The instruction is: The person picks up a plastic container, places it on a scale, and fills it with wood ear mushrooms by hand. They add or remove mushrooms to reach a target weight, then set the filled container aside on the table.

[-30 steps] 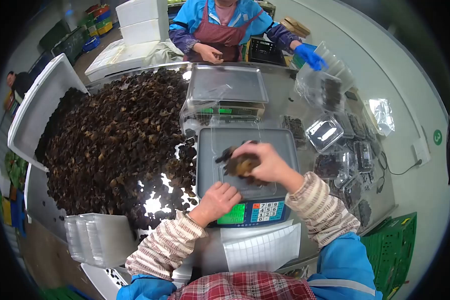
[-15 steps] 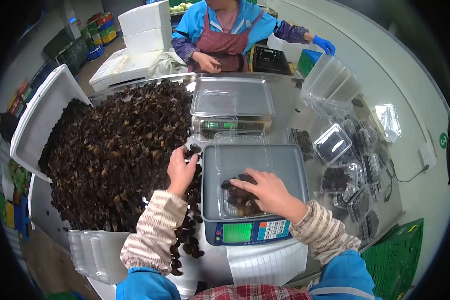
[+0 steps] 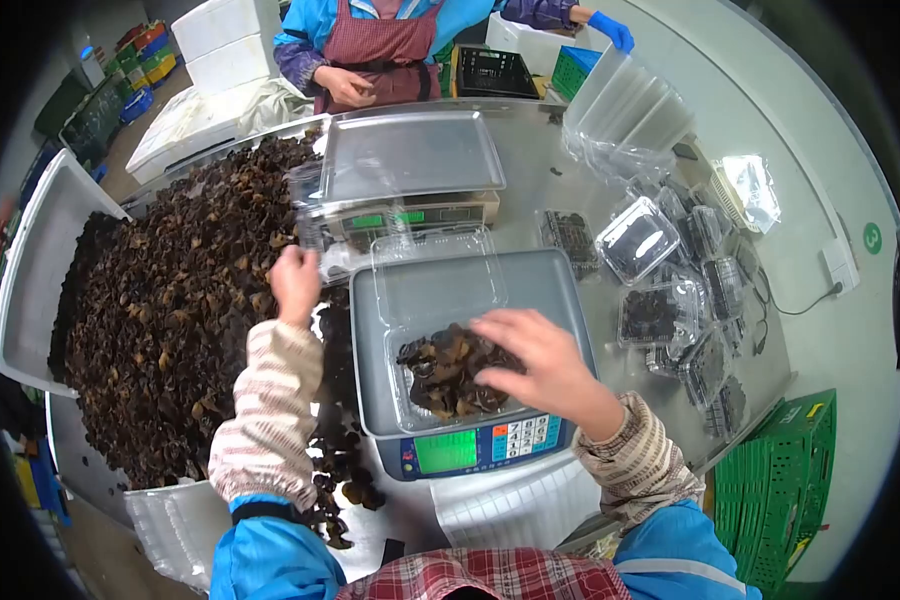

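"Counter (image 3: 530, 150) first: what covers most of it?"

"A heap (image 3: 180, 320) of dark, ruffled pieces, spread along the left edge."

"And the scales?"

"The far scale (image 3: 410, 155) sits by the far edge. The near scale (image 3: 547, 290) stands towards the near edge, right of the heap."

"Where's the clear container (image 3: 438, 275)?"

"On the near scale's plate, lid folded open towards the far edge, a clump (image 3: 450, 375) of the pieces in its base."

"Hands?"

"The right hand (image 3: 540, 365) is over the clump's right side, fingers spread wide, thumb apart; contact I can't judge. The left hand (image 3: 297, 285) is at the heap's right side, fingers bunched; I can't tell whether they hold anything."

"Smallest thing?"

"The green display (image 3: 447, 452), lit on the near scale's front."
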Demonstrator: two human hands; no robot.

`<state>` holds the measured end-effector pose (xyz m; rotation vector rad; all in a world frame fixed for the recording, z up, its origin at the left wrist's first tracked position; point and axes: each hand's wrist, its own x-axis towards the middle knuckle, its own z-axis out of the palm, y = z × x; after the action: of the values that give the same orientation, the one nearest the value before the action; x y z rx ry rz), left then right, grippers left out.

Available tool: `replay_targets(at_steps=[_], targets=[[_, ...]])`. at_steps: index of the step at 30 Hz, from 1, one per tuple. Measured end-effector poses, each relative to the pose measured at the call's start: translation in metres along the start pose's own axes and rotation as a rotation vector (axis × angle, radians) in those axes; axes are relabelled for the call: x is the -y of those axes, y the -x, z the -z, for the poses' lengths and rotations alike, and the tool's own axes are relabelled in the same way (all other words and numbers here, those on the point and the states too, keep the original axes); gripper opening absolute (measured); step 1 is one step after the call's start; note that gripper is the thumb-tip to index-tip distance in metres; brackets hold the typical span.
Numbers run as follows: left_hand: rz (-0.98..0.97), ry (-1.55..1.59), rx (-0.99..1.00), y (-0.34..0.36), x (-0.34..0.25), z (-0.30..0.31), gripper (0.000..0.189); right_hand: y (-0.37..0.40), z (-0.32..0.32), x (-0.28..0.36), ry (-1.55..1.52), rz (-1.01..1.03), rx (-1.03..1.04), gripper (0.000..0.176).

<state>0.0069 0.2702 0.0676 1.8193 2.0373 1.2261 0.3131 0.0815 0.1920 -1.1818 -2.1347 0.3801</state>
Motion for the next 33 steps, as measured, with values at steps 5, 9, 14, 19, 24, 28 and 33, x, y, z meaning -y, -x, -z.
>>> replay_targets(at_steps=[5, 9, 14, 19, 24, 28, 33], targets=[[0.268, 0.03, -0.121, 0.048, 0.088, 0.111, 0.025, 0.042, 0.001, 0.005, -0.016, -0.075, -0.184, 0.035], [0.391, -0.272, -0.244, 0.107, 0.137, 0.18, 0.028, 0.038, -0.001, 0.011, 0.098, -0.04, -0.24, 0.03], [0.116, -0.218, -0.209, 0.187, 0.07, 0.19, 0.038, -0.005, -0.011, 0.027, 0.196, 0.04, -0.199, 0.03], [-0.11, -0.335, 0.18, 0.273, 0.034, 0.176, 0.054, -0.002, -0.009, 0.036, 0.192, 0.035, -0.183, 0.03], [-0.059, -0.346, 0.355, 0.304, 0.03, 0.166, 0.057, -0.003, -0.018, 0.021, 0.235, -0.026, -0.146, 0.031], [-0.095, -0.367, 0.367, 0.31, 0.039, 0.154, 0.036, -0.01, -0.033, 0.01, 0.3, -0.045, -0.065, 0.025], [-0.111, -0.341, 0.322, 0.313, 0.042, 0.154, 0.02, -0.012, -0.032, -0.003, 0.317, -0.032, 0.011, 0.012]])
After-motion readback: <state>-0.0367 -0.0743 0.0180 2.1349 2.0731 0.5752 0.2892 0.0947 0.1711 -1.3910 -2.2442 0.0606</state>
